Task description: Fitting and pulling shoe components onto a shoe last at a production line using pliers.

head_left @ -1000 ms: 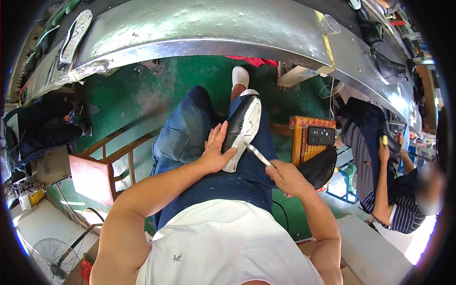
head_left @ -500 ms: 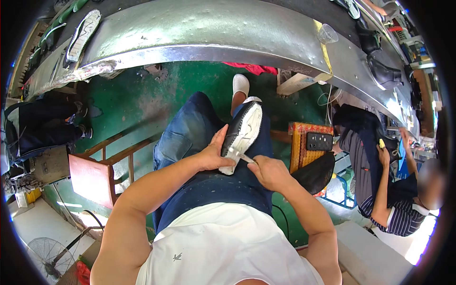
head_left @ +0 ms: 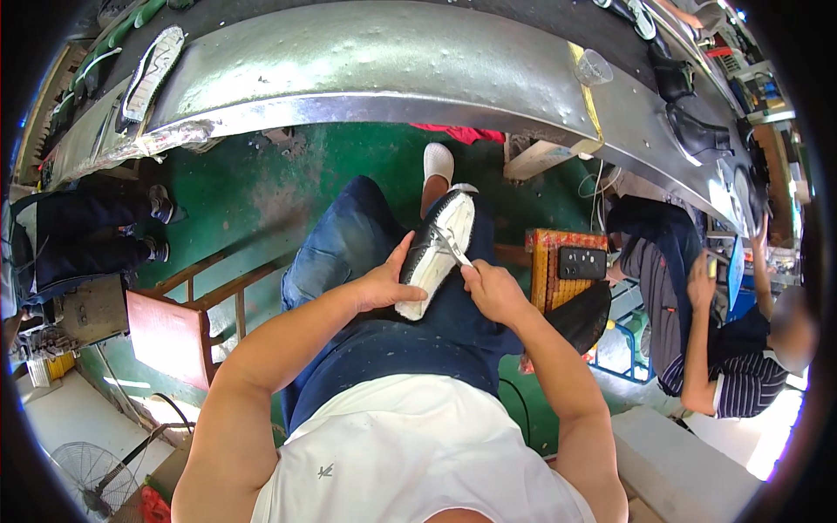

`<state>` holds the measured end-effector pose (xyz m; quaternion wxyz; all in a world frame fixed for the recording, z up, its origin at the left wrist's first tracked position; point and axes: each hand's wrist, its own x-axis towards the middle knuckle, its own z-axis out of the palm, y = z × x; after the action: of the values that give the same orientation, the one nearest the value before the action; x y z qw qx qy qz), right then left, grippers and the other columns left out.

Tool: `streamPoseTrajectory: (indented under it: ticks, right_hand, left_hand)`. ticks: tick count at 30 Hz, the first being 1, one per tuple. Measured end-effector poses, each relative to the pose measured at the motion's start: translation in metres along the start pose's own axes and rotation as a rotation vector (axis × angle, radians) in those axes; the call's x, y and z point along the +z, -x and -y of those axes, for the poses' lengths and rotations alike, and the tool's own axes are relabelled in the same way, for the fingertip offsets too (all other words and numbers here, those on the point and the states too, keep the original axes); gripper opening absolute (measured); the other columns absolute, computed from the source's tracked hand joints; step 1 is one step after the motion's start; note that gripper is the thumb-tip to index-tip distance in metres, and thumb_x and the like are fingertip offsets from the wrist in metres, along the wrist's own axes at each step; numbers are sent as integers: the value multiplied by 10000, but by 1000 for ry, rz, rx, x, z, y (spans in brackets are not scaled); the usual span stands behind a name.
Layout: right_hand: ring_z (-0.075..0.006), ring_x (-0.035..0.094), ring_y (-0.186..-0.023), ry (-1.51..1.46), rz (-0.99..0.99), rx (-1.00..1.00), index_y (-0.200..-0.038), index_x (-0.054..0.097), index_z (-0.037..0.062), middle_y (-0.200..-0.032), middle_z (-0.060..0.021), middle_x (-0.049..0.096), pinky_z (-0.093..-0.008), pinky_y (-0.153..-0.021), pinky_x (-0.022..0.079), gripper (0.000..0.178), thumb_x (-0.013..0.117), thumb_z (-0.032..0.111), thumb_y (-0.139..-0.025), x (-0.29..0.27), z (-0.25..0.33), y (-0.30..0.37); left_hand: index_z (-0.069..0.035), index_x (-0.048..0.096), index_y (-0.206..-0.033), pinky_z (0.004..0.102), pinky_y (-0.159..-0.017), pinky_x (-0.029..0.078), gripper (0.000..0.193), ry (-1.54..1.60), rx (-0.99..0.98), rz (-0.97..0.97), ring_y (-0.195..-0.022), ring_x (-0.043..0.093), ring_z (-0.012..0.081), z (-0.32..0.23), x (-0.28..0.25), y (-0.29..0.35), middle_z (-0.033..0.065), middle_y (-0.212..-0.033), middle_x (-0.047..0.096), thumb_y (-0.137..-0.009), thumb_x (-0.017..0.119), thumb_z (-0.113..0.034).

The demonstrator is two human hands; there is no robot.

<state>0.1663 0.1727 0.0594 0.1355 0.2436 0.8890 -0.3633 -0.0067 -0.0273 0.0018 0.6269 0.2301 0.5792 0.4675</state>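
A black shoe upper with a white underside (head_left: pixel 433 277) lies sole up across my lap, its toe pointing away from me. My left hand (head_left: pixel 388 283) grips its left side near the heel end, the thumb lying over the white underside. In my right hand (head_left: pixel 497 288) is the pale handle of a small metal hammer (head_left: pixel 455 251). The hammer's head rests at or just above the shoe's middle, near its left edge; whether it touches I cannot tell.
A long metal-topped bench (head_left: pixel 366 70) curves across the far side. To my right, a phone (head_left: pixel 581 263) lies on a beaded seat (head_left: pixel 545 288). A co-worker in a striped shirt (head_left: pixel 741 383) sits beyond. At left stands a wooden chair (head_left: pixel 170 331), with a fan (head_left: pixel 91 475) behind it.
My right hand has moved the hammer head forward from the shoe's heel end to its middle. The shoe has tilted slightly, while my left hand keeps its grip.
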Motion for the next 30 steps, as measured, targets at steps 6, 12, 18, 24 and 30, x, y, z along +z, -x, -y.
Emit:
streamPoseTrajectory:
  ticks: [6,12,18,24,30]
  right_hand:
    - [-464,666,-870,-300,-32,-8,-992,614,-16,-861,-245,698,-543,-795,506,493,410,424,-1083,-15,18,-2]
    - [-376,693,-794,-236,82,72,-933,597,-22,-782,-193,687,-465,-761,532,502,419,421,-1086,-11,-2,-17]
    - [-327,701,-740,-310,-55,31,-940,585,-19,-790,-175,695,-431,-715,540,465,429,393,-1088,6,-8,-1]
    - [-301,699,-753,-342,-63,35,-990,593,-21,-820,-161,693,-405,-728,545,427,449,369,-1087,13,-12,6]
    - [-269,694,-761,-366,-75,28,-1045,606,-30,-847,-154,693,-383,-735,543,434,438,367,-1094,18,-20,7]
  left_hand:
    - [-156,-139,-1640,360,-1226,229,1301,-97,68,-36,-1506,283,266,7,0,-1,190,-1650,242,-796,851,-133]
    - [-95,63,-1651,367,-1219,266,978,403,-3,-52,-1502,293,261,0,-7,-9,174,-1635,280,-968,700,-384]
    - [-68,255,-1611,370,-1176,342,842,169,-14,-78,-1416,415,241,3,-17,-21,148,-1548,408,-977,681,-420]
    - [-69,241,-1613,362,-1176,335,976,186,23,75,-1415,415,246,5,-28,-28,149,-1534,423,-878,811,-362]
    - [-65,277,-1600,400,-1206,295,1036,155,19,91,-1459,352,306,-13,-19,-21,179,-1525,430,-807,851,-404]
